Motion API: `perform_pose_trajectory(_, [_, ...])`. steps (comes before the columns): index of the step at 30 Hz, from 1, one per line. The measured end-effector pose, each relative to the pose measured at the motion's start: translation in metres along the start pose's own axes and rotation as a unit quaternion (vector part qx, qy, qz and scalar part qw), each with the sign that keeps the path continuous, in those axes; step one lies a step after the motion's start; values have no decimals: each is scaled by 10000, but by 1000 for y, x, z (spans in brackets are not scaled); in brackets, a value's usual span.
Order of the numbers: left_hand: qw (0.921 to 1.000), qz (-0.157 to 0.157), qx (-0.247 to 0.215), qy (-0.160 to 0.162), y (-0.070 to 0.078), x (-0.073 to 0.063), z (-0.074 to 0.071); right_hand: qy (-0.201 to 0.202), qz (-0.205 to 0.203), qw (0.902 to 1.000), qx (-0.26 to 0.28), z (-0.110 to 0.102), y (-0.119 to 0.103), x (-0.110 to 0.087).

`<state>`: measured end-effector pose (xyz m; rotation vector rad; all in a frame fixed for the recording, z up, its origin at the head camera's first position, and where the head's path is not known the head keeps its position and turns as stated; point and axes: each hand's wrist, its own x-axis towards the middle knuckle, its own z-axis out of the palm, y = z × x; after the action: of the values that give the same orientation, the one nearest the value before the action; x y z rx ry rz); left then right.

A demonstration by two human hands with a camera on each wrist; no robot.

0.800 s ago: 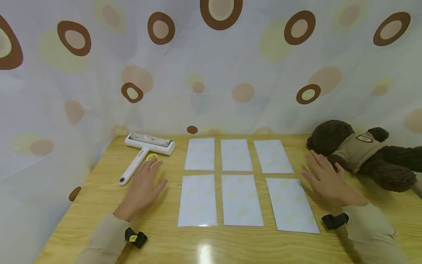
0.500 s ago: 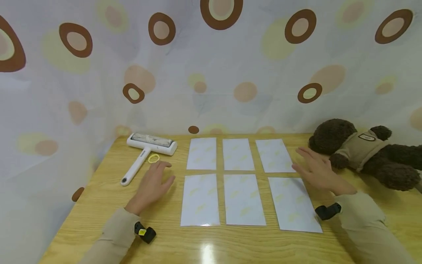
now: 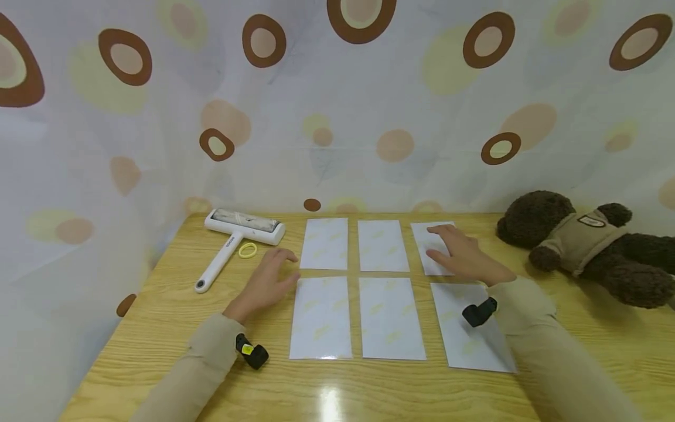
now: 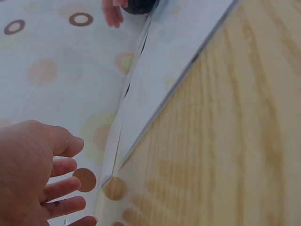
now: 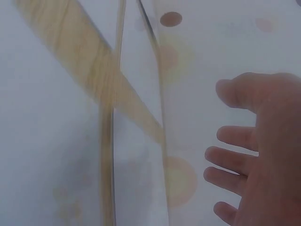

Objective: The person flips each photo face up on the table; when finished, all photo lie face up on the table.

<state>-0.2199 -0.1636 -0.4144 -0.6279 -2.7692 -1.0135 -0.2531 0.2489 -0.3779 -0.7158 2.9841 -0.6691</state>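
Note:
Several white cards with faint yellow marks lie in two rows on the wooden table. My left hand (image 3: 266, 281) hovers with loosely bent fingers beside the front-left card (image 3: 320, 319), its fingertips near that card's upper left corner. Over the back-right card (image 3: 429, 255) is my right hand (image 3: 461, 255), fingers spread and holding nothing; it hides part of that card. The right forearm passes above the front-right card (image 3: 459, 340). In the left wrist view the left hand (image 4: 37, 174) has nothing in its grasp. The right wrist view shows the right hand (image 5: 263, 150) likewise holding nothing.
A white lint roller (image 3: 239, 231) lies at the back left, with a yellow ring (image 3: 248, 250) beside its handle. At the right lies a brown teddy bear (image 3: 575, 240) in a beige shirt. A patterned cloth (image 3: 358, 176) hangs along the table's back edge.
My right hand has moved left, away from the teddy bear and over the back-right card. My left hand has shifted right, from beside the lint roller toward the cards. The cards have stayed put.

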Motion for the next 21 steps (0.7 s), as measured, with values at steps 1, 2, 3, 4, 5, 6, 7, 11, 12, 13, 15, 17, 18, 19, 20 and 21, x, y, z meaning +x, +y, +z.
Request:
perform_pose_trajectory(1, [10000,12,-29,-29,0,1,1,-32,-45,10000,43,1,-2,4])
perform_pose_trajectory(2, [10000,26,-52,-49,0,3,3,-70,-88,9999,103,3,-5,8])
perform_pose_trajectory(3, [10000,36,-50,-59,0,4,4,-131,-117,9997,148,4,-7,12])
perform_pose_trajectory(4, [10000,34,-33,-65,0,5,5,-186,-137,9995,201,6,-9,16])
perform_pose_trajectory(5, [10000,22,-16,-73,0,6,6,-257,-137,9992,266,7,-12,20])
perform_pose_trajectory(6, [10000,15,-5,-85,-1,8,7,-330,-118,9988,353,9,-14,24])
perform_pose_trajectory(7, [10000,0,-2,-100,-1,9,8,-393,-118,9983,417,11,-17,28])
perform_pose_trajectory(11, [9997,-63,5,-233,-5,13,11,-662,-82,9954,686,21,-25,47])
perform_pose_trajectory(12, [9996,-63,31,-266,-6,14,12,-691,-98,9950,711,24,-27,51])
perform_pose_trajectory(13, [9995,-73,64,-305,-6,16,12,-718,-108,9947,724,27,-29,56])
perform_pose_trajectory(15, [9992,-100,115,-379,-7,18,13,-741,-151,9946,712,32,-31,66])
perform_pose_trajectory(17, [9989,-74,188,-416,-6,21,14,-750,-161,9942,758,36,-33,74])
perform_pose_trajectory(18, [9988,-80,209,-447,-5,23,14,-750,-164,9939,796,39,-33,79])
perform_pose_trajectory(19, [9986,-98,225,-463,-4,24,14,-758,-163,9934,842,41,-34,83])
perform_pose_trajectory(20, [9985,-113,265,-460,-4,25,14,-782,-174,9927,901,43,-35,88])
perform_pose_trajectory(21, [9984,-147,296,-459,-4,25,14,-813,-184,9916,988,45,-37,92])
